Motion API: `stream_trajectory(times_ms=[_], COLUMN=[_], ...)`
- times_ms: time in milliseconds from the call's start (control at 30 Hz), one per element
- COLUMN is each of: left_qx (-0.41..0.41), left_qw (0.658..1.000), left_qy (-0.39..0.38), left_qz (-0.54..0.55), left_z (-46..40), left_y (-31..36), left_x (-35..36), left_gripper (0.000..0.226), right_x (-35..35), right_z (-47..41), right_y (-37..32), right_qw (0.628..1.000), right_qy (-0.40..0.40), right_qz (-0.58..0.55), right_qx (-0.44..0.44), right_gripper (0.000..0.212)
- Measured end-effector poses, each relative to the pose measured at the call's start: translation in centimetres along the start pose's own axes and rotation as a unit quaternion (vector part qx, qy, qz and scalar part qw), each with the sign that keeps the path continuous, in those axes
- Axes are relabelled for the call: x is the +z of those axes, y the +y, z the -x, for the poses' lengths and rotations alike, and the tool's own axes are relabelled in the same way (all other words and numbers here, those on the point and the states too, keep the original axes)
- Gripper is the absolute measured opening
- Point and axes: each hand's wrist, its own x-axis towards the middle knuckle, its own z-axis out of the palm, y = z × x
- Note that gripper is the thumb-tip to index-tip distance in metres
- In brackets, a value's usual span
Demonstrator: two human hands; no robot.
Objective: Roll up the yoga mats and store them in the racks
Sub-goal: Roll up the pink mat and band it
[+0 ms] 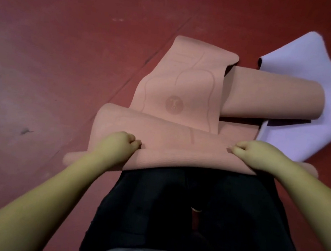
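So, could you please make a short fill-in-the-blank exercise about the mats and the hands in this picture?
1. Both hands, left and right, grip the ____ mat.
2. The purple mat lies partly ____ that mat.
3. Both mats rest on a ____ floor.
4. The circular logo is printed on the ____ mat.

Missing words: pink; under; red; pink

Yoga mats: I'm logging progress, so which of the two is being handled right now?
The pink mat: the left hand and right hand both grip its near folded edge. The purple mat lies untouched, partly under it.
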Motion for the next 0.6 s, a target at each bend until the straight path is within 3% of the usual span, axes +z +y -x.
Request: stream_trajectory(times_ms=[100,167,300,467,600], left_qx=[0.047,0.070,0.093,0.091,0.105], left_qw=[0.982,0.965,0.955,0.958,0.974], left_qy=[0.181,0.253,0.257,0.251,0.191], left_qz=[-0.023,-0.024,-0.114,-0.101,-0.059], left_z=[1.5,3.6,5.6,3.2,2.0], left_y=[0.7,1.3,1.1,0.9,1.1], left_x=[0.9,1.9,5.1,4.0,1.5], left_gripper=[0.044,0.050,0.050,0.049,0.059], right_x=[0.0,-0.1,-0.1,-0.1,0.7], right_z=[-0.5,-0.7,-0.9,-0.8,-0.7], right_y=[0.1,0.3,0.6,0.5,0.9], right_qw=[1.000,1.000,1.000,1.000,0.988], right_qy=[-0.001,0.000,-0.002,0.002,0.131], right_qz=[0.008,0.004,-0.004,-0.017,0.001], right_qx=[0.002,0.004,0.003,-0.010,-0.080], right_gripper=[0.045,0.046,0.038,0.036,0.043])
